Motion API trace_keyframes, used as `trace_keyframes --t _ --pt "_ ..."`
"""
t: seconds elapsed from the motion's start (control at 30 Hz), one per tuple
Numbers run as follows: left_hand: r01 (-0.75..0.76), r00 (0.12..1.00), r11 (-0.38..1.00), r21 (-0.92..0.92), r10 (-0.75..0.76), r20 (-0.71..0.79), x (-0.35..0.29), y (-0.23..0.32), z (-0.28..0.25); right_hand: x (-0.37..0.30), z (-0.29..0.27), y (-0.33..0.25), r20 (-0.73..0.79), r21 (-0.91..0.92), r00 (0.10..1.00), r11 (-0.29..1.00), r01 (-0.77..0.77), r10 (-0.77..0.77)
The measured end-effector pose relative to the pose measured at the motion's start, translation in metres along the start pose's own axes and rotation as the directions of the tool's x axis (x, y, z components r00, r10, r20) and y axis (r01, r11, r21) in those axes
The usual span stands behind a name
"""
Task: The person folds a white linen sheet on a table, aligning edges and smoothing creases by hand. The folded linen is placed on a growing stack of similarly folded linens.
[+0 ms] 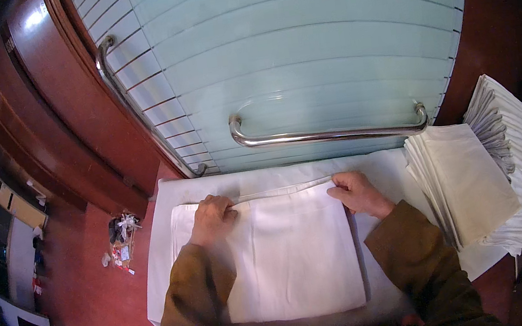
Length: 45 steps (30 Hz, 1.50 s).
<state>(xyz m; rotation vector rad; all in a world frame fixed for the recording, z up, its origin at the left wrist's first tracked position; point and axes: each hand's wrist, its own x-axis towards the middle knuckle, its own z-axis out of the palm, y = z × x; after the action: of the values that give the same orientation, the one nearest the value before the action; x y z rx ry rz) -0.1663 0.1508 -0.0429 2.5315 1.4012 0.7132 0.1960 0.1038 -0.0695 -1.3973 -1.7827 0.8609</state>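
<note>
On the white-covered table, folded white cloth lies flat before the person. Left hand curled nearly closed, pinching its far edge toward the left; right hand likewise pinches far right corner. Folded cloth stack at right.

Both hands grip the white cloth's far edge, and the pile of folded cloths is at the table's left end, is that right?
Not quite: the head view shows the pile of folded cloths at the right end of the table. The left hand and right hand do grip the white cloth by its far edge.
</note>
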Motion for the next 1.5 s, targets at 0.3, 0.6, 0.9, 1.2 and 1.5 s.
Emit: trace_keyframes --t 0.3,0.6,0.9,1.2,1.5 --pt "-0.037 0.989 0.999 0.028 0.041 -0.143 0.002 -0.011 0.015 0.005 0.004 0.004 -0.182 -0.144 0.978 0.987 0.076 -0.102" --pt "-0.061 0.959 0.995 0.077 0.080 -0.272 -0.003 -0.013 0.028 0.006 0.017 0.007 -0.278 -0.199 0.956 0.979 0.038 -0.094" --pt "-0.073 0.937 0.988 0.135 0.114 -0.331 -0.006 -0.016 0.034 0.003 0.037 0.007 -0.347 -0.482 0.914 0.876 0.020 -0.212" --pt "-0.087 0.901 0.923 0.375 0.233 -0.365 -0.006 0.006 0.013 0.001 0.045 0.014 -0.418 -0.588 0.857 0.809 -0.004 -0.301" --pt "-0.304 0.946 0.952 0.022 0.299 0.126 -0.079 0.087 -0.019 0.004 0.041 0.018 -0.391 -0.572 0.863 0.819 0.045 -0.320"
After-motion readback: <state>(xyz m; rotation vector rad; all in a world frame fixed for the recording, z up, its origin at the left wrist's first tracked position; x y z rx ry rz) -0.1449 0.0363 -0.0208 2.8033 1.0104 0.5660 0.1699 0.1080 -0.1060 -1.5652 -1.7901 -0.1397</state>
